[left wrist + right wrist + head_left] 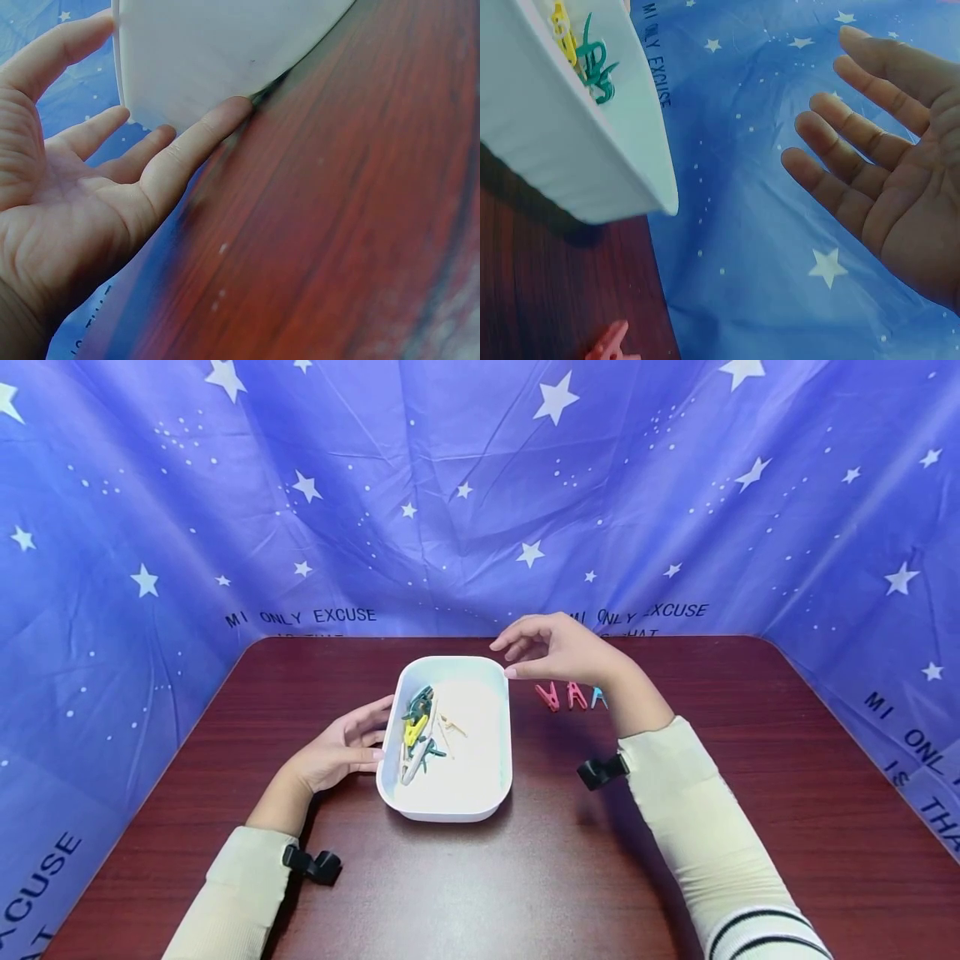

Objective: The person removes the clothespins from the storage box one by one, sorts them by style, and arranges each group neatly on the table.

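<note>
A white rectangular plastic basin [476,752] stands mid-table in the head view. Against its left side lie a yellow clip [416,731], several dark green clips [421,703] and pale wooden clothespins [453,725]. My left hand [341,750] touches the basin's left outer wall, fingers extended and spread. In the left wrist view one fingertip [234,112] lies at the wall's lower edge. My right hand [566,652] hovers by the far right corner, holding nothing. From the right wrist view, its loosely bent fingers are apart from the basin.
Right of the basin, two pink clothespins [549,696] and a light blue clothespin [598,697] sit on the dark red wooden table [750,760], partly under my right forearm. A blue star-patterned cloth [450,527] hangs behind and around the table.
</note>
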{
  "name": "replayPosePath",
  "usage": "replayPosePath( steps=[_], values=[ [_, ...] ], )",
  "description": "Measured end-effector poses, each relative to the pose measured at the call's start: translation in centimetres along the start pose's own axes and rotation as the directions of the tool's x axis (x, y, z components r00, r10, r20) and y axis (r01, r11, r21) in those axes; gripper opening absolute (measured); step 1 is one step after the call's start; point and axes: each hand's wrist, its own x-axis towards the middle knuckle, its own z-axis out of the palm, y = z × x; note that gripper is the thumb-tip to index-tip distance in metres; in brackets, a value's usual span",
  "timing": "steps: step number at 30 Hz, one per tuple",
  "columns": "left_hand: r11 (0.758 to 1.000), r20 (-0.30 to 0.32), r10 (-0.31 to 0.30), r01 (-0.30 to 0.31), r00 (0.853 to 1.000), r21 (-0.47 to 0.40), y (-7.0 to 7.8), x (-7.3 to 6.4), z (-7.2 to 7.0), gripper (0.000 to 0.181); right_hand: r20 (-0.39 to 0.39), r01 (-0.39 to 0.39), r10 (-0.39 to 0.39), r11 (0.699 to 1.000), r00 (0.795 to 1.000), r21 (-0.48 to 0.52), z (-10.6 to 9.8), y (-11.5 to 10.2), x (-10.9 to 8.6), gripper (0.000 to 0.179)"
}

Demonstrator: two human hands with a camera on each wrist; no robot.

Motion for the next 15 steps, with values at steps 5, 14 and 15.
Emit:
replayPosePath(
  steps=[5,14,15],
  values=[
    [1.0,-0.002,0.006,-0.006,1.0,0.007,-0.1,0.0,0.0,0.086,0.038,0.015,-0.016,1.0,0.999,0.018,0.7,-0.2,1.3,0.034],
    [1.0,-0.005,0.005,-0.005,1.0,0.006,-0.1,0.0,-0.1,0.086,0.084,0.014,-0.02,0.997,0.996,0.078,2.2,0.0,3.1,0.033],
    [1.0,-0.007,0.003,-0.003,1.0,0.004,-0.1,0.0,-0.1,0.086,0.089,0.011,-0.018,0.997,0.996,0.082,2.4,0.1,3.3,0.033]
  ],
)
